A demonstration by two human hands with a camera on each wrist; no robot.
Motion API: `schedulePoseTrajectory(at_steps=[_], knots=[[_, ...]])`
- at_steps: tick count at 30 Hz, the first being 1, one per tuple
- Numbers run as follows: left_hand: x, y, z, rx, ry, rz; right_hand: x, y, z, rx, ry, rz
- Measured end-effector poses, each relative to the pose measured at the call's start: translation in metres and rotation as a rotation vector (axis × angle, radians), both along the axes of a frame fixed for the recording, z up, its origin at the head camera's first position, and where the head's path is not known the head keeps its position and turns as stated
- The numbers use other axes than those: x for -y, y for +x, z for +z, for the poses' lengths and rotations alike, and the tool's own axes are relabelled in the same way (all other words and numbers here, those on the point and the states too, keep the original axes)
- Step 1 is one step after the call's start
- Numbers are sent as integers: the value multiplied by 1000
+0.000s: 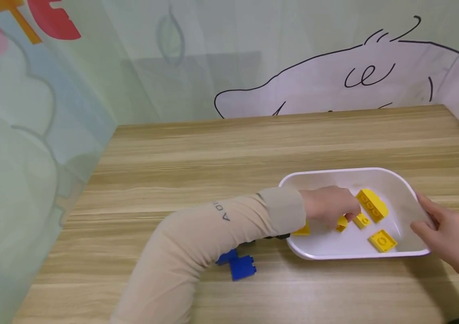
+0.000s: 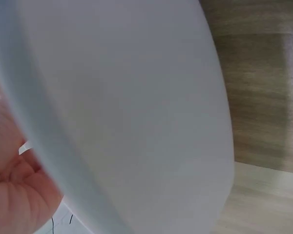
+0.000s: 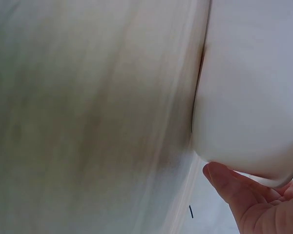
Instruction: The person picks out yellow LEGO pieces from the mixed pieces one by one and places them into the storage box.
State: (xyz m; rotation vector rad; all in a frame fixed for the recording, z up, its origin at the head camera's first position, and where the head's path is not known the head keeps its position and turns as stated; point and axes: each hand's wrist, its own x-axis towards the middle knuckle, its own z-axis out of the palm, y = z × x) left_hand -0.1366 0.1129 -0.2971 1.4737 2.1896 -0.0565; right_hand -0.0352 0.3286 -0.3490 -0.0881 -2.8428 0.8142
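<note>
A white plastic tub sits on the wooden table with several yellow toy bricks inside. My left hand reaches across into it, the fingers curled down and pinching a small yellow brick. Just right of those fingertips lie another small yellow brick and a longer one. A square yellow brick is nearer the front wall, and the sleeve partly hides one more yellow brick. My right hand grips the tub's right end, thumb over the rim and fingers outside.
Blue bricks lie on the table left of the tub, partly hidden by the left sleeve. Behind the table's far edge stands a wall with cartoon drawings, and another wall runs along the left.
</note>
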Motion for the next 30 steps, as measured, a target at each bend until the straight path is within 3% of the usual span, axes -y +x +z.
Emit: schedulePoseTrajectory(at_steps=[15,20,24,27,30], knots=[[3,2,0,-15,-6,-29,0,1,1,17,6,-4],[2,6,12,-74,-1,-68,0,2,1,14,6,-16],[9,8,27,-125,-26,-60,0,2,0,31,10,-21],[27,9,38,-179,-40,-72,1,1,-1,36,8,-13],[57,10,50,-217,-18,-66,1,0,0,34,11,-9]])
